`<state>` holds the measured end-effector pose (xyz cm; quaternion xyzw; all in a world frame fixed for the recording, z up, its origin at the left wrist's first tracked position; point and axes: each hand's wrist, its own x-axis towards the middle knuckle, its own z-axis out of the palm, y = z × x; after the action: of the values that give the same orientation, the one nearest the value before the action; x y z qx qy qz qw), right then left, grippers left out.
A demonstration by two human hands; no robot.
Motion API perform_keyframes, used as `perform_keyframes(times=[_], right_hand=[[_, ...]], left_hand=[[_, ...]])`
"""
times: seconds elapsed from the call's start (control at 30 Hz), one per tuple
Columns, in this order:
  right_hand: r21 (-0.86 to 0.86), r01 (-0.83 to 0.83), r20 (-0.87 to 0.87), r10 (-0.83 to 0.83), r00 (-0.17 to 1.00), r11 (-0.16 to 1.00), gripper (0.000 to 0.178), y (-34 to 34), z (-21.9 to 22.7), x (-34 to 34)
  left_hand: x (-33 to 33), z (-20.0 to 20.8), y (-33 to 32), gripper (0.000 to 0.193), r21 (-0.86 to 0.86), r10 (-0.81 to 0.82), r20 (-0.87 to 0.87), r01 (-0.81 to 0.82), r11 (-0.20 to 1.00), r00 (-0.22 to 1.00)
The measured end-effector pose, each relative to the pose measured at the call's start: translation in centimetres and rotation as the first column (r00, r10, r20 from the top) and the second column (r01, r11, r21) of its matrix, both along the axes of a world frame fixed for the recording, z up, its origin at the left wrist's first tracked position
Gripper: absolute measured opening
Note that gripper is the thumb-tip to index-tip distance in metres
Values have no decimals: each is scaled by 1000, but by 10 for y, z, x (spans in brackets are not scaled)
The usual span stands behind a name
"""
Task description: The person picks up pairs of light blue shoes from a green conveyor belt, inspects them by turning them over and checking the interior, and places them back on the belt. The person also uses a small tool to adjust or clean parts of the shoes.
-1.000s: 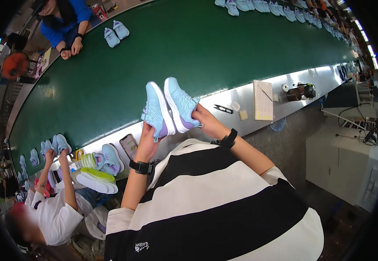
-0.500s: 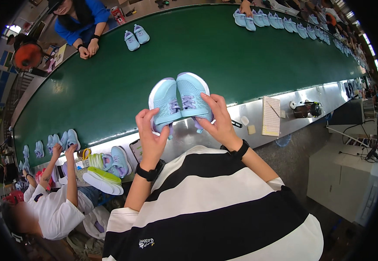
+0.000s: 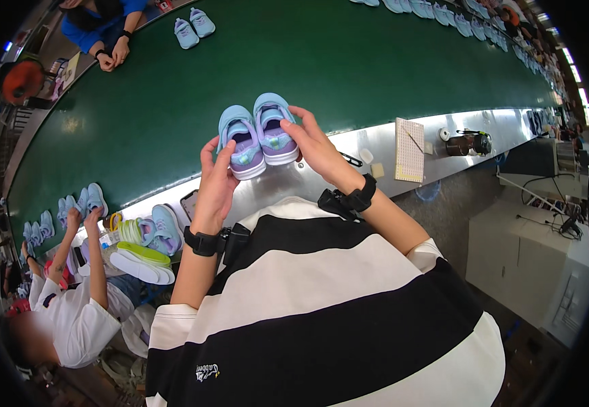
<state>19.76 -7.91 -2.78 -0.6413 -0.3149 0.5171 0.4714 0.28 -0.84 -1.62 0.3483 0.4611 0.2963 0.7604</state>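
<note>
A pair of small light-blue sneakers with purple linings and white soles is held side by side over the near edge of the green table [image 3: 193, 88]. My left hand [image 3: 218, 186] is closed around the left sneaker [image 3: 243, 156], its thumb by the heel collar. On the other side, my right hand [image 3: 315, 149] grips the right sneaker [image 3: 275, 141], with the thumb at the shoe's opening. Both heels and openings face me, toes pointing away. The fingers on the outer sides are partly hidden.
Another pair of blue sneakers [image 3: 195, 28] stands across the table, near a person's clasped hands [image 3: 112, 55]. At left, a co-worker's hands [image 3: 81, 218] handle sneakers. Insoles [image 3: 142, 264] and a phone [image 3: 189, 203] lie close by. Rightward are a paper pad [image 3: 410, 150] and a dark jar [image 3: 469, 144].
Both sneakers have been tipped, from laces and uppers showing to openings and heels facing me. My hands stay on them. The whole view has shifted slightly.
</note>
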Motion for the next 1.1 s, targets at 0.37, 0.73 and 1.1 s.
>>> perform_keyframes(times=[0.37,0.73,1.1], right_hand=[[-296,-408,616,498,610,864,49,-51,-168,17],[-127,-955,992,50,-117,269,20,19,-139,8],[149,-313,969,-75,236,938,25,100,-99,115]], left_hand=[[-32,-180,-5,45,-218,-564,-290,520,826,773],[-50,-203,12,38,-197,-467,-289,426,883,836],[-88,-201,16,32,-167,-431,-375,397,902,821]])
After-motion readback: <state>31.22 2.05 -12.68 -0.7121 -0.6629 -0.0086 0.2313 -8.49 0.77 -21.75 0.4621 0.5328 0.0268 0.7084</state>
